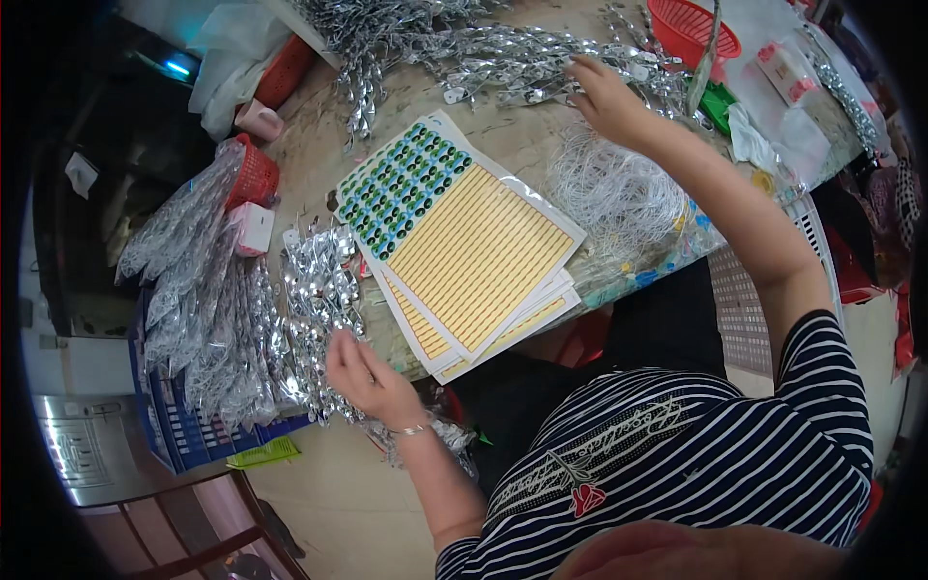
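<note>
My left hand [369,379] is beside a bundle of shiny silver twisted strips [319,280] at the table's left edge. Its fingers are partly stretched, and nothing shows between them. Across the table, my right hand [609,104] reaches over the far pile of silver twisted strips [512,63]. The fingers there point left and stand apart; whether a fingertip touches a strip is hard to tell. Between my hands lies a stack of sticker sheets [483,256], the top one with green-blue round stickers [401,188] and yellow strip stickers. Right of it sits a tangle of clear-white string [619,188].
Plastic-wrapped silver spirals [184,222] hang by the left edge, near a blue crate [159,387]. A red basket [253,172] and a small white-pink box [253,229] stand there too. At the far right are a red colander [691,34] and a green piece [717,104].
</note>
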Motion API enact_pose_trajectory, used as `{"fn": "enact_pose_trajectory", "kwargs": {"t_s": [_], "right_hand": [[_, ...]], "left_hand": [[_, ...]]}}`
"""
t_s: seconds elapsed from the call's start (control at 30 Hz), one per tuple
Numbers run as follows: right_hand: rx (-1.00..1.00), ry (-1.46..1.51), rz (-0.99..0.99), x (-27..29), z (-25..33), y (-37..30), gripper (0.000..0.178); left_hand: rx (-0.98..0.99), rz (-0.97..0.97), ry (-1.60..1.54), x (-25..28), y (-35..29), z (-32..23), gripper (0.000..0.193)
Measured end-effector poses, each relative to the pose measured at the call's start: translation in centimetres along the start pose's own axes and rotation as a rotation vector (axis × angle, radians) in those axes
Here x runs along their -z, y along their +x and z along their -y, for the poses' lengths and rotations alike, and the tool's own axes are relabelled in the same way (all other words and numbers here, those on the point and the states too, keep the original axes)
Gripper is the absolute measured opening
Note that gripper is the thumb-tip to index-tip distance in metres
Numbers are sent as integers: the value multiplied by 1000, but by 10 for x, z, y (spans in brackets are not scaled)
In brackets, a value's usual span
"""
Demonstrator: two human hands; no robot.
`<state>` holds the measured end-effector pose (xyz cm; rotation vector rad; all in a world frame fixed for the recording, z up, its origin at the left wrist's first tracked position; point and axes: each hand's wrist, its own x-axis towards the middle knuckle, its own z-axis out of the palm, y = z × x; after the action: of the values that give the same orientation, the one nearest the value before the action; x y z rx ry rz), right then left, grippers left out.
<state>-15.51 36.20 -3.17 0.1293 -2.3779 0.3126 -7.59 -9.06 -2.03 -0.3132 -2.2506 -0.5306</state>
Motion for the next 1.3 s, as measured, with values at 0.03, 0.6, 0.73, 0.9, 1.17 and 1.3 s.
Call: {"fn": "enact_pose_trajectory", "kwargs": {"t_s": [0.03, 0.6, 0.73, 0.9, 1.17, 1.3], "right_hand": [[-12, -22, 12, -16, -26, 7, 36], [-78, 68, 53, 5, -18, 50, 13], [-427, 692, 408, 65, 96, 33, 20], [-341, 971, 736, 100, 182, -65, 20], [-103, 788, 532, 115, 171, -108, 19], [-72, 703, 528, 130, 153, -111, 16]], "left_hand": [[38, 36, -70, -12, -15, -4, 26], [204, 292, -485, 7, -80, -68, 17], [407, 325, -644, 12, -67, -78, 20], [554, 333, -1125, 0, -33, -102, 53], [493, 65, -763, 8, -37, -103, 63], [411, -17, -667, 20, -31, -108, 56]]}}
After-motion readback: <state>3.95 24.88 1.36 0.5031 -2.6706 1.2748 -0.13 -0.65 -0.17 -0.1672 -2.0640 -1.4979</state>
